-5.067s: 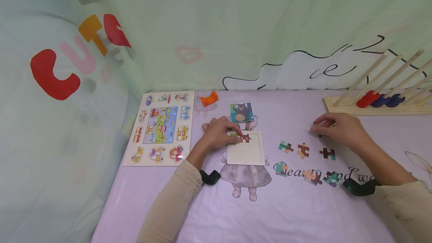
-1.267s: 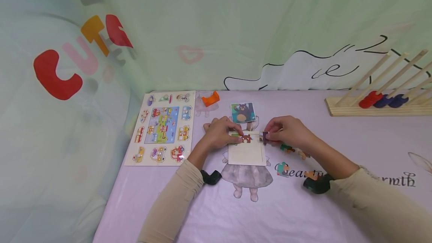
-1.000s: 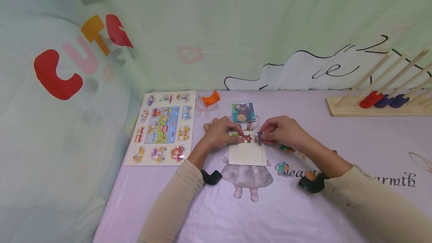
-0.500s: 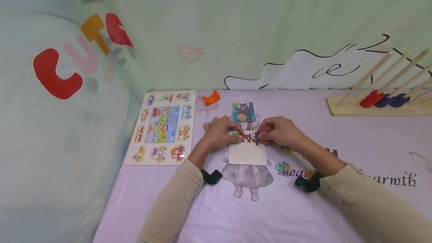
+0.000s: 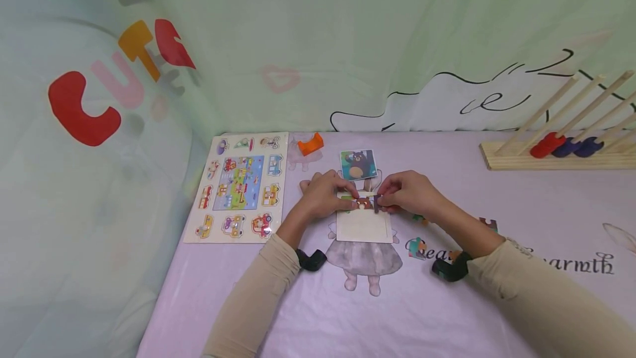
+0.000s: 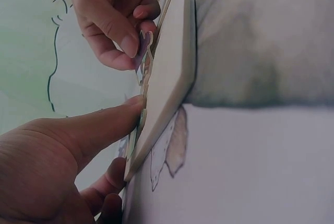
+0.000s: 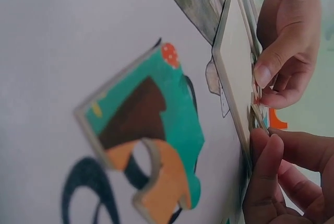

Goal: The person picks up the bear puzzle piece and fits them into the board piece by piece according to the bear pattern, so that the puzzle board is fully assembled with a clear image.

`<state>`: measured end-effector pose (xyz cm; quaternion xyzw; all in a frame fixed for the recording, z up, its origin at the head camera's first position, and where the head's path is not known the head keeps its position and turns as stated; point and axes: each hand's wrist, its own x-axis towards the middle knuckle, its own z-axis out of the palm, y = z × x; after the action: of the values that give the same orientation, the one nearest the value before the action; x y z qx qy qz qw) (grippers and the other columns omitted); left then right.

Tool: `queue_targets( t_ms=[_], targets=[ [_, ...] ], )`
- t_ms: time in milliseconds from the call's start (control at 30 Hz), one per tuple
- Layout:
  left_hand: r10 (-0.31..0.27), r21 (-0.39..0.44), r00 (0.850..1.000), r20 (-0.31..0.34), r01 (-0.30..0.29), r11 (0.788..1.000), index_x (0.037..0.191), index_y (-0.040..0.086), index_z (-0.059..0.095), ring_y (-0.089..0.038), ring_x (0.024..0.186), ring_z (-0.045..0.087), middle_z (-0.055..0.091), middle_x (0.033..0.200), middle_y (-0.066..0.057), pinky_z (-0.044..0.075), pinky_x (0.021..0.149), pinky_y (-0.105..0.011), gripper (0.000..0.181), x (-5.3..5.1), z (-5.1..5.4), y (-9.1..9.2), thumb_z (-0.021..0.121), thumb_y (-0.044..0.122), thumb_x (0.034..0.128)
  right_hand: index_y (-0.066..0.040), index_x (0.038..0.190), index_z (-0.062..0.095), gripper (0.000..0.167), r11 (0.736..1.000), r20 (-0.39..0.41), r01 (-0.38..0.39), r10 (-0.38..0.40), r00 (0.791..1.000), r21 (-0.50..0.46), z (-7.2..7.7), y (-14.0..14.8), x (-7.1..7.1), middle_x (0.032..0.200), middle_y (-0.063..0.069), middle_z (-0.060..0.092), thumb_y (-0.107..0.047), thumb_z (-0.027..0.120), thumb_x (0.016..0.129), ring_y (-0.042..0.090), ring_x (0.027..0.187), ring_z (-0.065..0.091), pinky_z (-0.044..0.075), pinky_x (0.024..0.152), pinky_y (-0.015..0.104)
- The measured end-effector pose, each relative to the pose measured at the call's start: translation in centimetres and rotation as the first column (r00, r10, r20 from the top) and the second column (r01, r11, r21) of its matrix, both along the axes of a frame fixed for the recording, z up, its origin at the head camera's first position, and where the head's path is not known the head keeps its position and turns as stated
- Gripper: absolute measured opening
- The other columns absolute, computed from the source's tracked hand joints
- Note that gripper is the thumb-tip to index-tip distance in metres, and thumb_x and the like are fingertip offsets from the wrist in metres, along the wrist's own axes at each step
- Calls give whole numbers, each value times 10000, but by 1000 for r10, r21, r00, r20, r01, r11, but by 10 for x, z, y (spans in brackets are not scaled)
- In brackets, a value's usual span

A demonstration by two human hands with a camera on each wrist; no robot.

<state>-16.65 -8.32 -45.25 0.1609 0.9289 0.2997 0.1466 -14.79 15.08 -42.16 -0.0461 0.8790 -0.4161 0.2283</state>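
Note:
A pale wooden puzzle tray (image 5: 362, 228) lies on the table. My left hand (image 5: 320, 198) holds its upper left corner, the thumb pressing on the pieces there. A brown bear-face piece (image 5: 364, 203) sits in the tray's top row. My right hand (image 5: 414, 192) pinches a dark purple jigsaw piece (image 5: 376, 204) at the upper right of the tray. In the left wrist view that jigsaw piece (image 6: 143, 51) stands tilted against the row. A bear picture card (image 5: 359, 165) lies just behind the tray.
Loose jigsaw pieces lie to the right, among them a teal-and-orange one (image 5: 416, 248) and a brown one (image 5: 488, 224); the right forearm hides some. A vehicle knob puzzle (image 5: 199, 231) is at left, an orange block (image 5: 310, 145) behind, a wooden peg rack (image 5: 556, 163) at back right.
My right hand has picked up the dark piece from the right and brought it left to the tray's top row, shifting slightly further left lately. The left hand stays put.

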Motion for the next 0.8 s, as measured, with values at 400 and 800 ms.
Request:
queue_targets(
  t_ms=[400, 800],
  targets=[
    [11, 11, 1000, 10, -12, 1000, 947, 346, 791, -201, 936, 471, 580, 959, 54, 227, 925, -532, 130, 2, 3, 1, 846, 350, 830, -57, 938, 756, 192, 997, -58, 25, -20, 998, 73, -3, -3, -1, 701, 30, 685, -239, 787, 886, 181, 668, 596, 488, 613, 278],
    [8, 6, 1000, 10, -8, 1000, 937, 364, 788, -195, 936, 468, 570, 949, 59, 228, 921, -525, 127, 1, 2, 1, 849, 369, 826, -41, 892, 719, 212, 990, -13, 25, -24, 1000, 136, 4, -7, -4, 663, 39, 679, -243, 782, 882, 161, 622, 630, 477, 619, 271]
  ],
)
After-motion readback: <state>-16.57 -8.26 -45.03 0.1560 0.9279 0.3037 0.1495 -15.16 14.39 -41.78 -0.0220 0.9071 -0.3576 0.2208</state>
